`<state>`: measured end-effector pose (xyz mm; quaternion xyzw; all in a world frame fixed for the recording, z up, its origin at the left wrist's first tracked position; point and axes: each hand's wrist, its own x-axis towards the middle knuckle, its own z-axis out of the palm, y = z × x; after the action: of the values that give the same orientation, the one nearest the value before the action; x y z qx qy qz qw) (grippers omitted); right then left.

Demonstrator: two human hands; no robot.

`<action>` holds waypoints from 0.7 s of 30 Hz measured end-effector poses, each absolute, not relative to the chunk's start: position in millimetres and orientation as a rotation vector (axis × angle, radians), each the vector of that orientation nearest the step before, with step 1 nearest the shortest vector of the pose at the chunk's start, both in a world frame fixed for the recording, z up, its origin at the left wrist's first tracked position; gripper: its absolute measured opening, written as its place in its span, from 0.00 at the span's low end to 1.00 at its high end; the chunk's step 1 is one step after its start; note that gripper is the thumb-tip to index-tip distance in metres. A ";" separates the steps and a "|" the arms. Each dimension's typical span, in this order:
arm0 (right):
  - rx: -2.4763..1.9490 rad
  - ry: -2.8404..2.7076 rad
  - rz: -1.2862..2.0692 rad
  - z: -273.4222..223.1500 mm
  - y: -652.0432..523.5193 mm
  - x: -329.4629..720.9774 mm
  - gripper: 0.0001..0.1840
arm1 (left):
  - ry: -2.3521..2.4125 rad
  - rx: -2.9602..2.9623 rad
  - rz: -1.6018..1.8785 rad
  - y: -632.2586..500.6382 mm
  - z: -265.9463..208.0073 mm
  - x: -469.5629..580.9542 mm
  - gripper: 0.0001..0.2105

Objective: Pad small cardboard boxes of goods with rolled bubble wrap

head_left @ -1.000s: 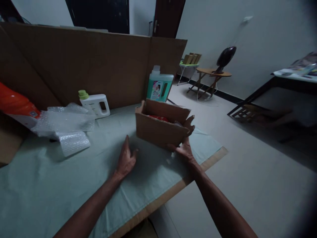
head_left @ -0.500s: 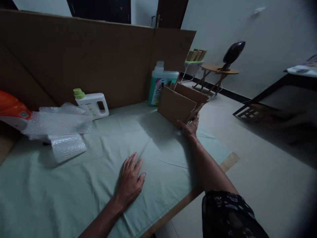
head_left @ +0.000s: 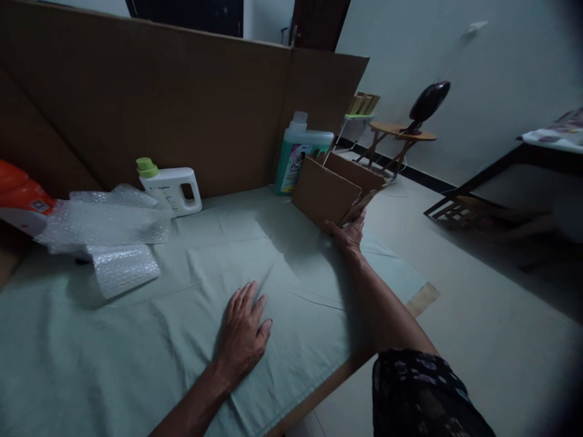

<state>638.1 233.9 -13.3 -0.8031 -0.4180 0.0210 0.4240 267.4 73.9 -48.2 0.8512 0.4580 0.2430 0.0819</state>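
Observation:
My right hand [head_left: 350, 230] grips the near corner of an open cardboard box [head_left: 324, 191] at the table's right side. Part of the box's underside and the fingers beneath it are hidden. My left hand [head_left: 245, 328] lies flat on the pale green cloth [head_left: 191, 315], fingers a little apart and holding nothing. Just behind the box stands a teal liquid bottle [head_left: 286, 161] with a clear cap, partly covered by it. Farther left are a white bottle [head_left: 170, 189] with a green cap and crumpled bubble wrap [head_left: 113, 221].
Tall cardboard panels [head_left: 204, 109] wall off the back of the table. An orange-topped container [head_left: 20, 197] sits at the far left beside the bubble wrap. Beyond the table's right edge, a dark fan [head_left: 428, 103] stands on a small round wooden table [head_left: 387, 127].
The view has shifted very slightly. Both hands and the box keep nearly the same places, with my right hand still on the box.

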 end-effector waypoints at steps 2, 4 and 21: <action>-2.046 -1.083 0.074 -14.4 227.7 636.8 0.68 | 1.377 2.535 0.727 73.7 -48.5 267.8 0.20; -2.160 -1.138 0.074 -17.6 219.7 634.8 0.63 | 1.373 2.534 0.718 73.8 -48.4 267.9 0.20; -2.516 -1.368 -0.029 -29.7 118.9 620.8 0.30 | 1.241 2.559 0.448 60.0 -33.0 265.7 0.30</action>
<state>620.8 118.9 -29.7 -0.8700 -0.4732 -0.0100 0.1383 265.7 60.0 -33.0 0.8811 0.4274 0.1543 0.1308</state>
